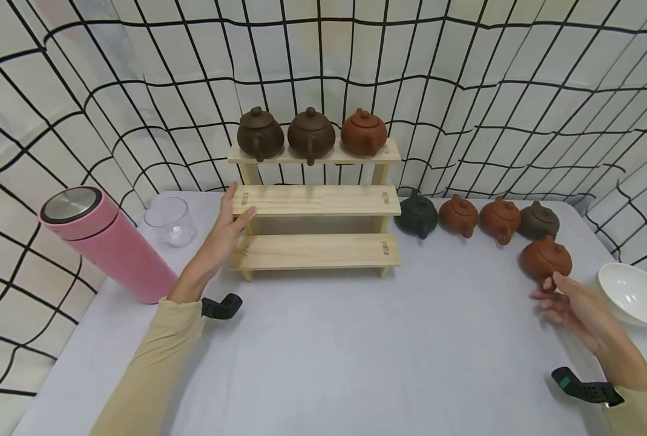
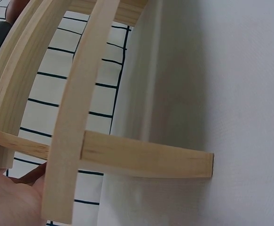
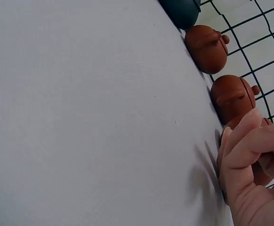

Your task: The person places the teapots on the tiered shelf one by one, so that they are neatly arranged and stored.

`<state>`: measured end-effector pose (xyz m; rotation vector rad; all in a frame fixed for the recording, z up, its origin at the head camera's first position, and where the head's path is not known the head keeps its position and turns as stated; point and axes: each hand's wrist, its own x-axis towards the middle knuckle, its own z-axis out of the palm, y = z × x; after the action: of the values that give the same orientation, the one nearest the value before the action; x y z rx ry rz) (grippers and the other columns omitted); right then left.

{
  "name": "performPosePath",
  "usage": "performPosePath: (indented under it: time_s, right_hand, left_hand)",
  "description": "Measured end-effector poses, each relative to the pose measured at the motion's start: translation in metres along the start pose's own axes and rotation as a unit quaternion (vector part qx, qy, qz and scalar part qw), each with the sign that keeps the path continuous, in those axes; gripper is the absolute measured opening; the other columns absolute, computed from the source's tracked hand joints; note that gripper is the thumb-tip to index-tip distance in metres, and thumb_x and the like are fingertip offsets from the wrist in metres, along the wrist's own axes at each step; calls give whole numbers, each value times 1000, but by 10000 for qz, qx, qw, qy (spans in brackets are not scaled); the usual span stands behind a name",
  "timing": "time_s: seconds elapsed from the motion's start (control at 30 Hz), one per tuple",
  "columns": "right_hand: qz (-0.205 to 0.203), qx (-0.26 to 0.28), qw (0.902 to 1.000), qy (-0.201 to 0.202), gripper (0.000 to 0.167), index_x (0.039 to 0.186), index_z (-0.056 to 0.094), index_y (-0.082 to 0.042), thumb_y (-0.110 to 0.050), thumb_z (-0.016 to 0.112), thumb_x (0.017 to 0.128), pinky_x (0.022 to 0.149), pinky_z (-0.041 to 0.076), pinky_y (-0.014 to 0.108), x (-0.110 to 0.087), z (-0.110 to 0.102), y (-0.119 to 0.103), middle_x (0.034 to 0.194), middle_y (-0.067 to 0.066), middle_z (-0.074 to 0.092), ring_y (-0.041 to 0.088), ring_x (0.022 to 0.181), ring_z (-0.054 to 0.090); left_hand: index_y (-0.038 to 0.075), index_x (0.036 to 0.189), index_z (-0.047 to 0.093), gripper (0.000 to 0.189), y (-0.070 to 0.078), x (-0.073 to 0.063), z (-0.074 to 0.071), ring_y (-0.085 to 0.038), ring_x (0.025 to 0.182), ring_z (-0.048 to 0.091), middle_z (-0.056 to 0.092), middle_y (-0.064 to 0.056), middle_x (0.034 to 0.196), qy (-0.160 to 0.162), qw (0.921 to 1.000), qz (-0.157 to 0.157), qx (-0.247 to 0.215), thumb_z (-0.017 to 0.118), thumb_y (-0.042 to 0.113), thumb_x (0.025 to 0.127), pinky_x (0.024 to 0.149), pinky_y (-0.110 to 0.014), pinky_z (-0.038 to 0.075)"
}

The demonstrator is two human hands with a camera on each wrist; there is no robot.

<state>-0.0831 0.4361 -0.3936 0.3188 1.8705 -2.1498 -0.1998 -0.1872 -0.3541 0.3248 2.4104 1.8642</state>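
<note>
A three-tier wooden display stand (image 1: 315,251) stands on the table. My left hand (image 1: 222,233) grips the left end of its middle tier, thumb on the top; the left wrist view shows the stand's side leg (image 2: 146,153). At the far right, the fingertips of my right hand (image 1: 579,309) pinch the near side of a reddish-brown teapot (image 1: 546,258). In the right wrist view my curled fingers hide most of that pot. On the top tier sit a dark brown teapot (image 1: 260,133), another dark brown teapot (image 1: 311,134) and a reddish teapot (image 1: 364,132).
Right of the stand, a black teapot (image 1: 416,216), two reddish teapots (image 1: 458,216) and a grey-brown teapot (image 1: 538,220) form a row. A white bowl (image 1: 636,293) is at the right edge. A pink flask (image 1: 111,245) and a clear glass (image 1: 170,223) stand left. Black netting (image 1: 320,79) surrounds the table.
</note>
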Motion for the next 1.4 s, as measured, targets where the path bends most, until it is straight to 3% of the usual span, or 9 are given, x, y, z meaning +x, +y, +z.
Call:
performPosePath:
  time_s: [0.2, 0.4, 0.53, 0.67, 0.77, 1.03, 1.27, 1.4]
  right_hand:
    - [-210, 307, 9992, -128, 33, 99, 65, -12, -32, 43, 113, 56, 46, 19, -6, 0, 3, 98, 3, 73, 11, 78, 62]
    - [-636, -89, 9979, -21, 30, 101, 61, -11, -29, 41, 114, 60, 48, 22, -15, 14, -2, 93, 4, 66, 12, 76, 59]
    - [-1151, -357, 9925, -210, 29, 104, 60, -9, -27, 41, 114, 59, 50, 23, -19, 33, -15, 92, 5, 68, 13, 76, 62]
    - [-1580, -654, 9844, -409, 29, 103, 60, -6, -24, 41, 115, 56, 48, 24, -22, 63, -30, 91, 6, 68, 12, 75, 62]
    - [-1710, -840, 9803, -528, 29, 102, 59, -5, -23, 41, 115, 55, 47, 26, -24, 88, -40, 90, 6, 66, 13, 74, 62]
    - [-2151, -1459, 9607, -974, 30, 99, 54, -2, -24, 40, 115, 52, 39, 36, -19, 163, -63, 86, 7, 60, 18, 65, 53]
    - [-1805, -1838, 9575, -1299, 37, 98, 52, 0, -32, 45, 114, 57, 48, 30, -1, 236, -74, 85, 10, 62, 18, 63, 53]
    - [-1628, -1794, 9576, -1556, 36, 96, 53, 0, -29, 44, 115, 58, 48, 28, 13, 272, -73, 85, 13, 62, 16, 62, 52]
  left_hand:
    - [13, 165, -20, 79, 1, 1, 1, -24, 158, -13, -19, -12, 173, 13, 10000, 15, -18, 39, 27, 114, 128, -46, -3]
    - [15, 166, -19, 79, -2, 2, -1, -25, 159, -8, -16, -12, 173, 45, 10000, -29, 83, 40, 28, 114, 128, -47, 0]
    - [16, 167, -15, 78, -4, -2, -7, -29, 159, -1, -13, -13, 174, 143, 9998, -66, 117, 41, 30, 114, 128, -52, 8]
    - [16, 168, -11, 75, -5, -6, -14, -32, 156, 14, -4, -18, 174, 115, 9990, -94, -410, 40, 25, 114, 126, -55, 17]
    - [14, 168, -11, 72, -6, -7, -16, -33, 155, 17, -1, -21, 173, -15, 9969, 4, -786, 36, 19, 114, 126, -54, 16]
    - [11, 166, -16, 68, -10, -7, -16, -32, 159, 0, -16, -15, 173, -180, 9956, 339, -849, 26, 15, 114, 127, -56, 7]
    - [14, 167, -14, 67, -12, -6, -12, -30, 159, 2, -15, -12, 174, -117, 9954, 364, -874, 25, 14, 113, 127, -57, 9]
    - [14, 167, -13, 68, -12, -1, -6, -29, 159, -1, -16, -12, 174, -132, 9963, 410, -743, 26, 17, 112, 126, -58, 9]
